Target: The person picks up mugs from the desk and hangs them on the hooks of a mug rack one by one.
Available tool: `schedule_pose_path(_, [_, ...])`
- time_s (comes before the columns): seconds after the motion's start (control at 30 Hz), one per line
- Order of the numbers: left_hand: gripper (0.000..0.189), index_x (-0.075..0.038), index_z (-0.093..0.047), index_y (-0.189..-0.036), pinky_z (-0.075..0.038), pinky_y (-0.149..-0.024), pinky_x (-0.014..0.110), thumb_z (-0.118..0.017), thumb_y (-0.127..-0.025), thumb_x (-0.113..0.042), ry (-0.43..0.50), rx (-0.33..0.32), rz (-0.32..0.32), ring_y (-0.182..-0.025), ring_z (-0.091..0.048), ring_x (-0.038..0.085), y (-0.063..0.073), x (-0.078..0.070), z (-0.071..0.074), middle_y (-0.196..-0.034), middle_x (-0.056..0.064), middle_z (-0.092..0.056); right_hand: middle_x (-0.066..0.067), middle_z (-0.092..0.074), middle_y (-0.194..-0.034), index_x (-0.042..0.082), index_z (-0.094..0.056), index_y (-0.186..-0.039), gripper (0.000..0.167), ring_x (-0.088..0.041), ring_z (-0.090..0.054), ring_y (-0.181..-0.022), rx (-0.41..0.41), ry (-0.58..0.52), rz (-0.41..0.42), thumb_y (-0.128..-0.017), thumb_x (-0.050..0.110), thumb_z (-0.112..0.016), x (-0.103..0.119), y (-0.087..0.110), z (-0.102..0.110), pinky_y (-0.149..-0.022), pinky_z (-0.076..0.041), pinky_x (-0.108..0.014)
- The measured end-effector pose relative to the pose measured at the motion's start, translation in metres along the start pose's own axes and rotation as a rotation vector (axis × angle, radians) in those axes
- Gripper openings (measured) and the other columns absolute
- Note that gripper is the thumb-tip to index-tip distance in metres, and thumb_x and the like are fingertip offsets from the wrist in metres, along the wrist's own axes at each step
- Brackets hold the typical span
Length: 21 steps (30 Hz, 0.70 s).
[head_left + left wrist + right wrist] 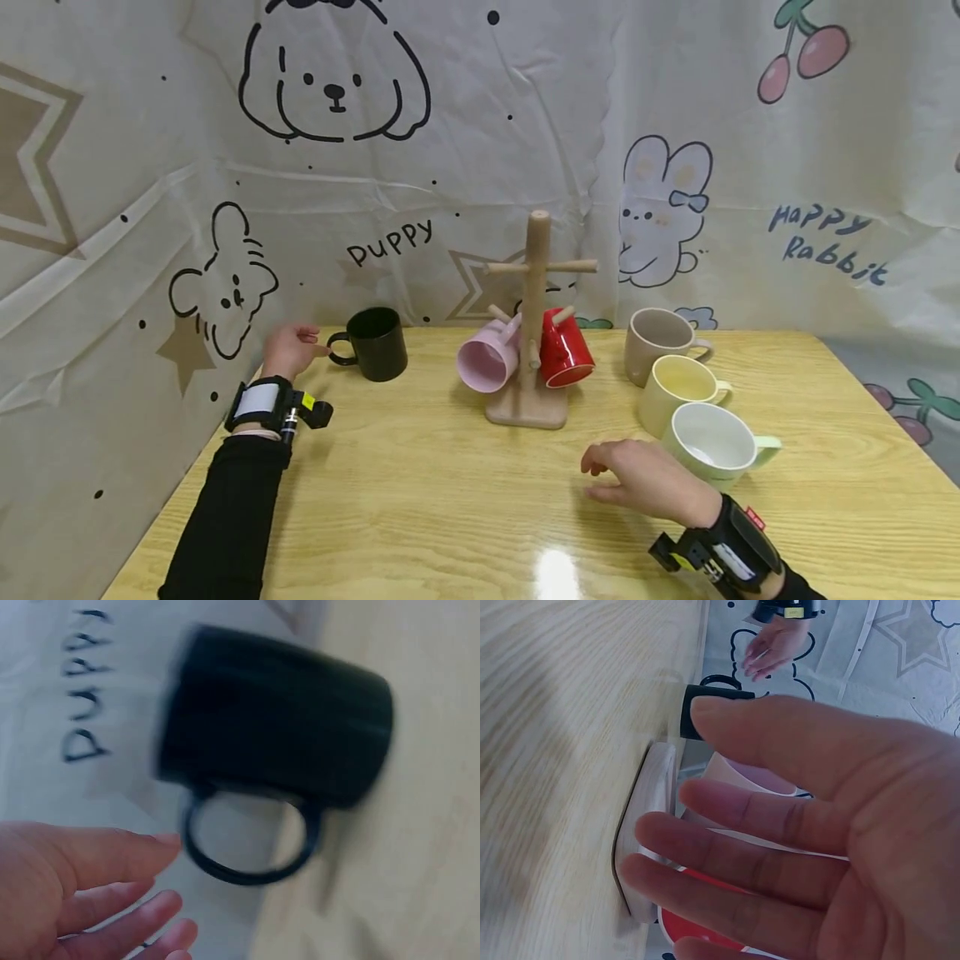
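The black mug stands upright on the left back part of the bench, close to the hanging cloth. Its handle points to the left, toward the person's left hand. This hand is just beside the handle, with the thumb stretched out and the other fingers relaxed and a little spread; I cannot tell if the thumb already touches the handle.

To the right of the black mug, well apart from it, there is a wooden stand with pegs. A pink mug hangs on its left side and a red mug on its right side, both tilted with the mouth downward.

The right hand is in front of the stand, near the front right mugs. Its fingers are slightly bent, with gaps between them, and it holds nothing. Next to it is a pale green mug; behind this one come a yellow mug and a greyish beige mug. These three stand upright, close together, with handles to the right.

Each wrist wears a strap with a small camera. The pale cloth behind shows animal drawings.
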<state>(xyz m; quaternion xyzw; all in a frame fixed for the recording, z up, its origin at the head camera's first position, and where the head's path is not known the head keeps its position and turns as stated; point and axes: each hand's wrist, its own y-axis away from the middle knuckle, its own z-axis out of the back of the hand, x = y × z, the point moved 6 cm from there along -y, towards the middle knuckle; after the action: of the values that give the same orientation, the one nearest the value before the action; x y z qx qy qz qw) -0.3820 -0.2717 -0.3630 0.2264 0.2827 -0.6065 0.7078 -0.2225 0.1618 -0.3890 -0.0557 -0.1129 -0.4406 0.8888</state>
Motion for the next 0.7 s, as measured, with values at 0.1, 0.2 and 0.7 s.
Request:
schedule_pose_path(0.1, [0.050,0.009,-0.041,-0.131,-0.038,-0.095,0.049,-0.058,-0.087,-0.010,-0.063,0.024,-0.005,-0.116,-0.045,0.044,-0.005,0.008,-0.010,-0.128,0.030,-0.047,0.004,-0.067,-0.086,0.014,-0.064,-0.093,0.021,-0.009,-0.061,-0.076,0.017,-0.014,-0.004,-0.080,0.030,-0.069,-0.001,0.000,-0.002,-0.061,-0.046,-0.023])
schedule_pose_path(0.2, [0.049,0.009,-0.039,-0.133,-0.035,-0.098,0.051,-0.054,-0.090,-0.010,-0.084,0.053,-0.028,-0.120,-0.041,0.045,-0.008,0.012,-0.020,-0.131,0.031,-0.045,0.004,-0.067,-0.086,0.014,-0.064,-0.093,0.021,-0.009,-0.061,-0.076,0.021,-0.014,-0.010,-0.080,0.029,-0.069,-0.002,0.000,-0.004,-0.062,-0.046,-0.023])
schedule_pose_path(0.7, [0.024,0.009,-0.063,-0.097,-0.043,-0.072,0.041,-0.055,-0.090,-0.012,-0.108,-0.017,-0.158,-0.083,-0.057,0.038,-0.010,0.012,-0.035,-0.096,0.028,-0.063,0.001,-0.065,-0.080,0.013,-0.064,-0.091,0.022,-0.007,-0.056,-0.062,-0.052,0.118,-0.047,-0.077,0.029,-0.072,-0.004,-0.003,-0.008,-0.050,-0.039,-0.020])
